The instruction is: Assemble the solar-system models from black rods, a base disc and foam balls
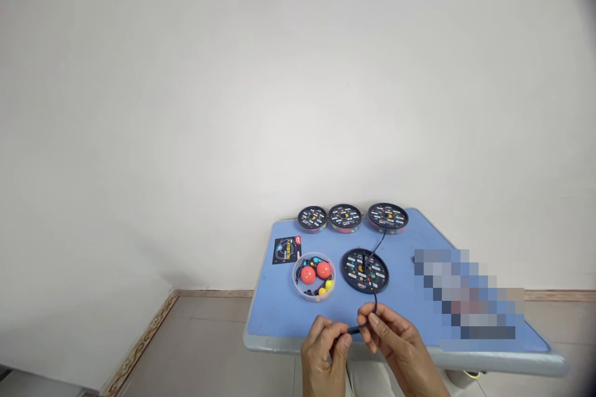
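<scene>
1 thin dark-blue flexible cord (356, 329), pinched in left grip (322, 350) and right grip (395, 336), trailing beyond both over 1 round black printed lid (352, 276), 1 round clear plastic tub (320, 298) beyond left grip, holding red balls (308, 274).

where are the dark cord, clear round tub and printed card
Dark cord (356, 329): head view, on its held stretch
Clear round tub (318, 299): head view, on its front rim
Printed card (286, 250): head view, middle of its face
</scene>
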